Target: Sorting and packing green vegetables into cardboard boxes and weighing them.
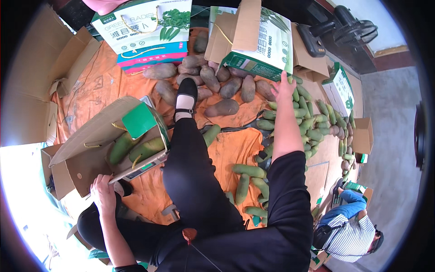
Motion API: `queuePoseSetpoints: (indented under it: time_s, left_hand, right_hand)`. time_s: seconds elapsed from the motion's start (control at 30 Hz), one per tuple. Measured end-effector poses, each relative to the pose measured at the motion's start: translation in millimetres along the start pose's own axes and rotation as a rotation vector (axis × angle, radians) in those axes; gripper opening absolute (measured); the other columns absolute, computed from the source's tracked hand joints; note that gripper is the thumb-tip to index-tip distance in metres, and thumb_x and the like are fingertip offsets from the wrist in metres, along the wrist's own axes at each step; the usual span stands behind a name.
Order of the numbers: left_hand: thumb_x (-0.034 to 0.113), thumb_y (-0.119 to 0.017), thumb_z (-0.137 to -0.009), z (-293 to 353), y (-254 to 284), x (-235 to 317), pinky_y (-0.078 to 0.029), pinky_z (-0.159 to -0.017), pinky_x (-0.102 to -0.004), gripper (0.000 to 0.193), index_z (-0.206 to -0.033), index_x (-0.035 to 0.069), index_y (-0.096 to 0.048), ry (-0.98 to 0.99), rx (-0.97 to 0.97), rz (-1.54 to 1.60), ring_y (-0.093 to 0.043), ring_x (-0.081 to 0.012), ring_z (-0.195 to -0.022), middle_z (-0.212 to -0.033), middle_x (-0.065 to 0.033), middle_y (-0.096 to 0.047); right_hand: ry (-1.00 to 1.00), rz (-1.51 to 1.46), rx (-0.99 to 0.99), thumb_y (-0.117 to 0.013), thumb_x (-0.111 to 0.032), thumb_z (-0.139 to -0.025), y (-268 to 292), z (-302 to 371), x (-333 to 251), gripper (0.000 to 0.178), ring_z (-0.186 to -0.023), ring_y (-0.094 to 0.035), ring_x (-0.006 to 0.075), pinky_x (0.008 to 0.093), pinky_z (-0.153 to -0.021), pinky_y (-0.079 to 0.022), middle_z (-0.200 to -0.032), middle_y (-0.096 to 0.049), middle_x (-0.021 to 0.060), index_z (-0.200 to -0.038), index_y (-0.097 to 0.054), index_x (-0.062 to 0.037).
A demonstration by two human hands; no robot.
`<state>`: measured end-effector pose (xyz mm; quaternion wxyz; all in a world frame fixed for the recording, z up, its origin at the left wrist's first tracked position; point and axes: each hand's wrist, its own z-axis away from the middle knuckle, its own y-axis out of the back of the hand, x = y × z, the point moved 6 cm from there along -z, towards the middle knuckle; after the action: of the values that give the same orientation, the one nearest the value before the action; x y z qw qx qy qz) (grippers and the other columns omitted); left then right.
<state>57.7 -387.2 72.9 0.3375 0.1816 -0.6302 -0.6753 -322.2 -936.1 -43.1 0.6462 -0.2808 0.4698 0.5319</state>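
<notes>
My left hand (104, 195) is closed on the near edge of an open cardboard carton (81, 170) that stands at my left. Two green radishes (121, 148) lie inside it, and a bright green flap (138, 120) covers part of the opening. At the far right my right arm is stretched out. My right hand (284, 88) is open, thumb apart from the fingers, close to the lower edge of a white-and-green gift box (263, 41). Below and beside that hand spreads a pile of green radishes (308, 122). Whether its fingertips touch the box I cannot tell.
Dusky purple-brown roots (222, 108) lie around my outstretched foot on orange sheeting (122, 81). More green radishes (242, 188) lie beside my leg. Another gift box (145, 27) stands at the back, a black fan (353, 29) at the far right. A person in stripes (349, 235) sits at right.
</notes>
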Motion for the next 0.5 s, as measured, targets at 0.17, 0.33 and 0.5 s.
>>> queuePoseSetpoints:
  time_s: [0.17,0.33,0.5]
  left_hand:
    - [0.000,-0.059,-0.072,-4,-1,4,-0.041,-0.077,-0.0401,0.013,-0.084,0.005,-0.063,-0.007,0.004,-0.005,-0.057,-0.0296,-0.086,-0.082,-0.0093,-0.058]
    - [0.002,-0.059,-0.072,-2,-3,-5,-0.042,-0.076,-0.0410,0.012,-0.083,0.005,-0.063,0.001,-0.005,-0.034,-0.057,-0.0306,-0.086,-0.082,-0.0100,-0.057]
    - [0.003,-0.056,-0.074,-4,-6,-5,-0.043,-0.077,-0.0414,0.011,-0.084,0.004,-0.062,-0.007,-0.023,-0.036,-0.057,-0.0317,-0.087,-0.083,-0.0113,-0.058]
  right_hand:
    - [0.016,0.115,-0.098,-0.066,-0.032,-0.087,-13,-74,-8,0.075,-0.105,-0.055,0.0291,0.0486,-0.077,-0.047,-0.135,-0.041,0.0107,-0.145,-0.020,-0.0169]
    - [0.161,0.168,-0.390,-0.067,-0.021,-0.086,-73,-53,-33,0.062,-0.124,-0.044,0.0223,0.0447,-0.086,-0.046,-0.143,-0.039,0.0083,-0.140,-0.037,-0.0165]
    - [0.191,0.320,-0.410,-0.071,-0.022,-0.083,-68,-15,18,0.054,-0.107,-0.057,0.0189,0.0359,-0.080,-0.048,-0.125,-0.057,0.0062,-0.131,-0.049,-0.0083]
